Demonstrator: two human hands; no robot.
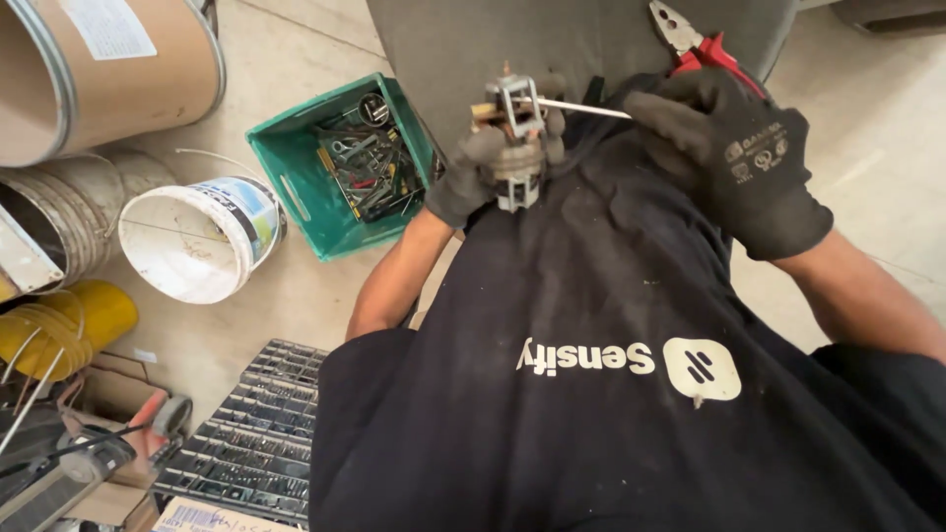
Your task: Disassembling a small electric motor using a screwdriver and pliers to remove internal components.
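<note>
Left hand (483, 172) is clamped round a small metal motor (514, 133), gloved. Right hand (734, 158) pinches a thin screwdriver (581, 106) whose tip touches the motor. Red pliers (695, 44) lie just behind, green crate (296, 163) on the floor (286, 286).

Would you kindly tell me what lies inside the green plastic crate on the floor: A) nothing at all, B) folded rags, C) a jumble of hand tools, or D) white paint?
C: the green plastic crate holds a jumble of metal hand tools, beside the tipped white plastic bucket.
</note>
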